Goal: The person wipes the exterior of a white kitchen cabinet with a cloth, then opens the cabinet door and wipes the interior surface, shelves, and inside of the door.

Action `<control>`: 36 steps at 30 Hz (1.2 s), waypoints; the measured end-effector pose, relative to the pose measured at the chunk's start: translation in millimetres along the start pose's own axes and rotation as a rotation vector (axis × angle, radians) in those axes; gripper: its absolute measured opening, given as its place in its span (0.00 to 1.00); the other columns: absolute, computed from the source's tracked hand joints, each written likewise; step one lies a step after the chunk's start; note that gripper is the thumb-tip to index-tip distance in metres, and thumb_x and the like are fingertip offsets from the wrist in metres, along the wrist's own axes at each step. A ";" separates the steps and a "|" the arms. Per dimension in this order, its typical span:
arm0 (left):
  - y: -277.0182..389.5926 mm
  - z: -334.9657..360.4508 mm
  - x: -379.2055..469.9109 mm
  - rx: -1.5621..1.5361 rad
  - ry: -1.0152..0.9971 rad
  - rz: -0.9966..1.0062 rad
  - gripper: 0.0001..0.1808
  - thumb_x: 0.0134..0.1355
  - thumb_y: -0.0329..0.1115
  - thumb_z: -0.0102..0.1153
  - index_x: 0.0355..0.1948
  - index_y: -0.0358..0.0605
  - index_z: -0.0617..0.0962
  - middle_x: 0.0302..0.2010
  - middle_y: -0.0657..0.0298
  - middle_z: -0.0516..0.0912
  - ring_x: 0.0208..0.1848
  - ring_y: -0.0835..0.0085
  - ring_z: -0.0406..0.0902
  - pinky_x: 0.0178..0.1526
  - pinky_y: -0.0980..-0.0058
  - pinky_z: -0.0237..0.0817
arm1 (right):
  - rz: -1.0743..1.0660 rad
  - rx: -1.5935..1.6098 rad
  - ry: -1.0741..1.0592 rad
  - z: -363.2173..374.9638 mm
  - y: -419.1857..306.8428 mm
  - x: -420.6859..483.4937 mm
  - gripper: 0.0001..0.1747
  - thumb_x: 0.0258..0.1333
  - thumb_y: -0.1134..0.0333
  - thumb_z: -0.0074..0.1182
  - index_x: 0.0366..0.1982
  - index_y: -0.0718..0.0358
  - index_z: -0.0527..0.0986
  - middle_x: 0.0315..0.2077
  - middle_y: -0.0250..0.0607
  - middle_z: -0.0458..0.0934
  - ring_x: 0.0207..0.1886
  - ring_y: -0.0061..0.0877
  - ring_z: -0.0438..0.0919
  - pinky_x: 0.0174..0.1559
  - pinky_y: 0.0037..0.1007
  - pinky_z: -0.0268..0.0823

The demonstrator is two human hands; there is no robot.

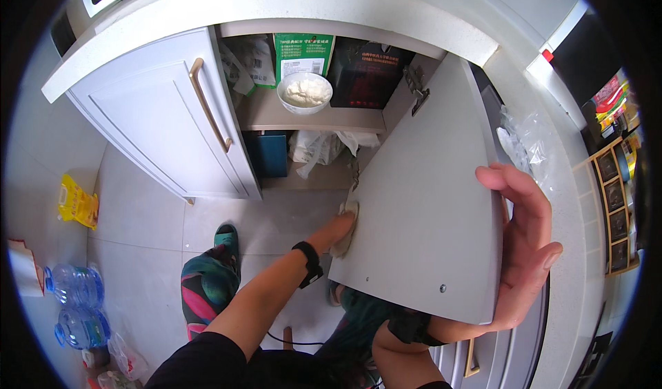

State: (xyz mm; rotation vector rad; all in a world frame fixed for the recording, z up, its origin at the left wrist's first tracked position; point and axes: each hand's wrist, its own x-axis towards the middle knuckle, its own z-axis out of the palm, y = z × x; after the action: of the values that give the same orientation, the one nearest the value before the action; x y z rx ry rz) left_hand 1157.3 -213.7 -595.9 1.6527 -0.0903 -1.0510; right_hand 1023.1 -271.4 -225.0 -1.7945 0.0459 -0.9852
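Observation:
My left hand point(339, 230) presses a pale cloth point(345, 238) against the lower inner face of an open cabinet door point(419, 198), near its hinge side. Around the door's outer edge curls my right hand point(522, 244), thumb and fingers spread and the palm against the edge. On the upper shelf point(310, 120) of the cabinet, a white bowl point(304, 94) holds white powder. Behind it stand a green box point(302, 53) and a black box point(367, 73). White plastic bags point(318, 148) and a blue box point(271, 154) lie on the lower level.
A closed white cabinet door point(160, 120) with a brass handle is at the left. The stone countertop point(310, 1) runs above. Large blue water bottles point(80, 285) and a yellow bag point(77, 201) stand on the floor at the left. Clear plastic point(527, 141) lies on the right counter.

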 end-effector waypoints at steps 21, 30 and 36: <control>-117.9 17.8 177.4 -0.596 0.066 0.027 0.29 0.68 0.50 0.33 0.58 0.36 0.66 0.62 0.51 0.65 0.58 0.61 0.65 0.62 0.66 0.55 | -0.021 -0.123 -0.157 -20.9 5.2 2.8 0.43 0.63 0.35 0.16 0.54 0.63 0.66 0.47 0.43 0.76 0.61 0.34 0.66 0.65 0.42 0.55; -64.0 62.4 19.9 -0.287 0.039 -0.136 0.29 0.69 0.46 0.27 0.63 0.34 0.60 0.63 0.49 0.65 0.63 0.55 0.64 0.65 0.64 0.52 | -0.052 -0.043 -0.115 -23.8 13.8 3.0 0.43 0.64 0.36 0.15 0.55 0.64 0.67 0.48 0.45 0.75 0.60 0.33 0.68 0.63 0.39 0.58; -34.0 62.0 -66.0 0.727 0.300 0.621 0.11 0.59 0.30 0.44 0.39 0.35 0.74 0.43 0.45 0.77 0.52 0.49 0.71 0.51 0.53 0.63 | -0.020 0.000 -0.084 -23.4 15.2 4.0 0.42 0.65 0.38 0.18 0.50 0.68 0.71 0.45 0.49 0.77 0.54 0.33 0.73 0.59 0.36 0.62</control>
State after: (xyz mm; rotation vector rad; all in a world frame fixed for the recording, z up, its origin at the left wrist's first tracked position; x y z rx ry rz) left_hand 1061.3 -210.8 -584.2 2.1957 -0.8091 -0.2824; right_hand 1016.9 -298.0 -231.9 -1.8374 -0.0248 -0.9224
